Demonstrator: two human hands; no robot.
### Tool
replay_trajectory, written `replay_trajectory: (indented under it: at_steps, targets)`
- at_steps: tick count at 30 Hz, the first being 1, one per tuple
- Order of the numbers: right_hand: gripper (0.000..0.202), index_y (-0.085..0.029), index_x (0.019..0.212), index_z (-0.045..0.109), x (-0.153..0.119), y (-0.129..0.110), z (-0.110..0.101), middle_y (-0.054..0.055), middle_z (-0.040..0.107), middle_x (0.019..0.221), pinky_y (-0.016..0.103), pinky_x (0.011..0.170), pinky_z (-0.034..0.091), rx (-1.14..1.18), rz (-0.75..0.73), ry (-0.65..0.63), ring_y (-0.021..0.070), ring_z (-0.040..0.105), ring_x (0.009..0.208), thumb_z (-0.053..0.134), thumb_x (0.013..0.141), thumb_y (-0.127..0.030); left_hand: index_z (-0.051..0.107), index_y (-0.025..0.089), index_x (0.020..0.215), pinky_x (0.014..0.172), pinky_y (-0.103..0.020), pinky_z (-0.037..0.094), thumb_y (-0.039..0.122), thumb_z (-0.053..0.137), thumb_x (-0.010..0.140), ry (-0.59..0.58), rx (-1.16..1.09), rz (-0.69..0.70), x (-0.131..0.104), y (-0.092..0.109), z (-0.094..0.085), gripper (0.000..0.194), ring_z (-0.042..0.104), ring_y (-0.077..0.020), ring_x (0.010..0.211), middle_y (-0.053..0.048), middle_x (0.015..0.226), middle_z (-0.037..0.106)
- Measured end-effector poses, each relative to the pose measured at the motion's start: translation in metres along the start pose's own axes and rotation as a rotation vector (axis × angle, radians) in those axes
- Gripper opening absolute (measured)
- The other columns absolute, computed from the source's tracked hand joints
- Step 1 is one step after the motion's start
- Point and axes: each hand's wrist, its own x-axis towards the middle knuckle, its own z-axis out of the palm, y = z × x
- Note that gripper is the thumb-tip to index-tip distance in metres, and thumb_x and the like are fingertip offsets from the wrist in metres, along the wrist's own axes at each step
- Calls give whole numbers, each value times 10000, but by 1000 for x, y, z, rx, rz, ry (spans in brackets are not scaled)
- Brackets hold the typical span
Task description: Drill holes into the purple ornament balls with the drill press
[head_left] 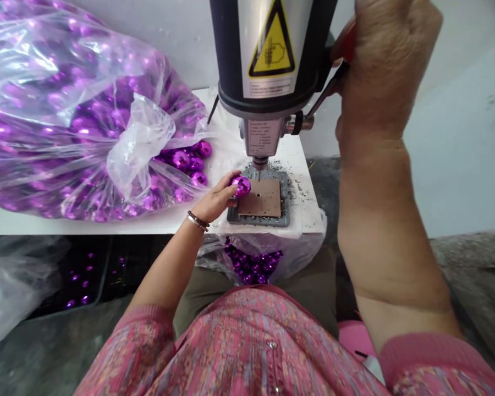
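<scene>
My left hand holds a shiny purple faceted ball between thumb and fingers, over the left edge of a brown board. The board has a small hole and lies on the grey base of a drill press. Its thin bit points down just right of the ball. High at the right, my right hand is closed round the red-ended lever of the press; its fingers are partly hidden.
A large clear bag of purple balls fills the left of the white table, with loose balls at its mouth. Dark shavings surround the base. Another bag of purple balls hangs at the front edge. Dark crates stand below left.
</scene>
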Motion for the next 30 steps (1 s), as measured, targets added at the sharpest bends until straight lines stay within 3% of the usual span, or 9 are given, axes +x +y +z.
replay_trajectory:
  at_steps: [3,5,8,11,22,26,30]
  targets:
    - [284,-186,725,285,0,2,0,-27,267,704,205,721,314,-28,-16,5,-18,342,636,341,998,-239,559,172,1426,978,-380,550,429,702,847,5,152,-12,7,5,4,649,653,-231,1088,-118,1285,678]
    - [294,-188,721,274,-2,1,-1,-32,274,693,204,728,307,-26,-26,6,-26,326,637,338,1000,-255,560,137,1433,1053,-408,512,395,747,805,56,287,-20,12,7,9,704,653,-250,1130,-134,1286,690]
    - [299,-190,725,274,-4,-2,-3,-39,279,683,196,735,304,-40,-23,-5,-40,334,630,334,995,-301,556,108,1447,1053,-436,513,369,794,753,116,432,-56,17,7,18,779,659,-278,1145,-167,1309,688]
    - [288,-193,738,292,-5,-3,-4,-46,300,680,186,739,316,-71,-3,-11,-48,371,621,312,983,-344,610,127,1396,1058,-435,517,345,812,729,135,510,-23,20,6,22,730,659,-281,1162,-153,1304,697]
    - [290,-166,803,417,-3,2,-6,-68,364,645,178,713,326,-66,-27,2,-49,384,584,296,983,-359,663,132,1290,1161,-466,475,221,834,712,107,739,138,24,14,38,610,608,-302,1253,-134,1269,683]
    - [296,-175,737,325,-5,-2,-6,-69,340,617,190,708,303,-57,14,11,-49,369,589,292,988,-328,634,161,1341,1192,-475,445,231,838,729,76,727,220,24,4,41,648,595,-288,1283,-133,1329,656]
    - [305,-181,701,282,-8,-5,-5,-48,267,648,197,710,288,-55,9,-17,-47,343,608,355,976,-291,595,172,1399,1172,-457,453,356,756,856,26,622,228,19,-1,41,596,590,-282,1312,-141,1391,643]
